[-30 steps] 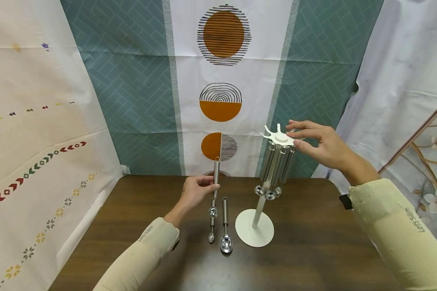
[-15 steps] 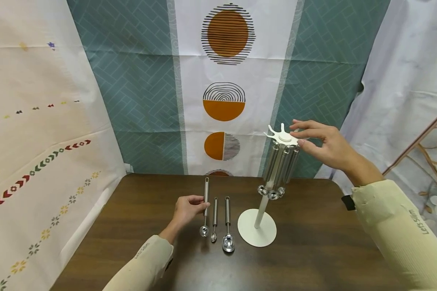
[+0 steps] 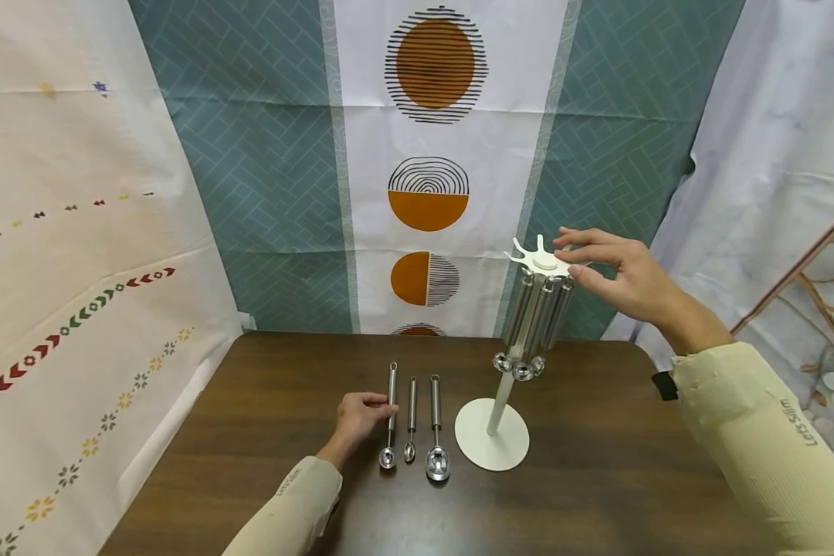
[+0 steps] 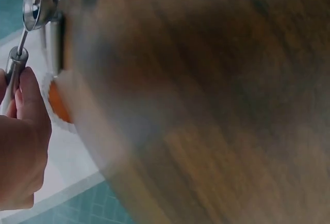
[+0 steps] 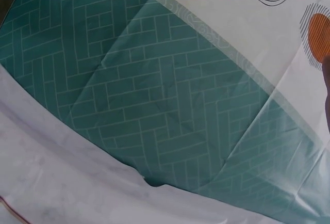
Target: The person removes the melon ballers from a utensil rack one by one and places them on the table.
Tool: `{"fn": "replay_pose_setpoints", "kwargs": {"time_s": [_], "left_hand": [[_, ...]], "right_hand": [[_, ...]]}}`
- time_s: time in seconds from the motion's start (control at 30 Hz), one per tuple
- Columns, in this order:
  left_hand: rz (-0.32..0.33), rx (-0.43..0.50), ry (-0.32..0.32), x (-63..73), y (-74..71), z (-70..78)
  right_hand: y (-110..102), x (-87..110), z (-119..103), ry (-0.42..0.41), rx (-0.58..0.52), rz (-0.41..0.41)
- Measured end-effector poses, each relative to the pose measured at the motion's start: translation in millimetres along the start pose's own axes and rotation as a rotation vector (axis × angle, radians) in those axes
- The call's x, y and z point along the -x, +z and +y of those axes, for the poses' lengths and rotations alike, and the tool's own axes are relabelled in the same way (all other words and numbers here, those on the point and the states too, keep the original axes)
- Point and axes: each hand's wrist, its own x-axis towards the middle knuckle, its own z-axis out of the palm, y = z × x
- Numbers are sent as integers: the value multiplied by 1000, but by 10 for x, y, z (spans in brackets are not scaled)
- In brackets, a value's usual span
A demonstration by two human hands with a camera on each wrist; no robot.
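My left hand pinches the metal handle of a melon baller, which lies along the table at the left of a row. In the left wrist view its round bowl shows beyond the fingers. Beside it lie a small oval-headed scoop and a larger scoop, handles pointing away from me. A white utensil stand rises to their right, with several steel-handled scoops hanging head-down from its hooks. My right hand holds the right side of the stand's top between thumb and fingers.
The brown wooden table reaches back to a green and white patterned cloth. Pale cloths hang at the left and right. The stand's round white base sits close to the larger scoop.
My left hand has brought the melon baller left and down from over the oval scoop to the table, at the row's left end. My right hand stays on the stand's top.
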Motion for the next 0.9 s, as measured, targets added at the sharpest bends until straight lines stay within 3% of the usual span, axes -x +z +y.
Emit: {"fn": "replay_pose_setpoints", "kwargs": {"time_s": [0.13,0.4,0.7,0.9], "left_hand": [[14,-27,-10,-46,49,-80],[-18,115,-98,-110,137,-164],[63,-131,-48,-174,185,-159],[65,-214,-90,-199,197,-115]], "right_hand": [[-3,-12,-2,-1,7,-3],[-10,-17,-15,1,14,-7],[-17,-3,-22,-3,21,-3],[-11,0,-25,-4,12,1]]}}
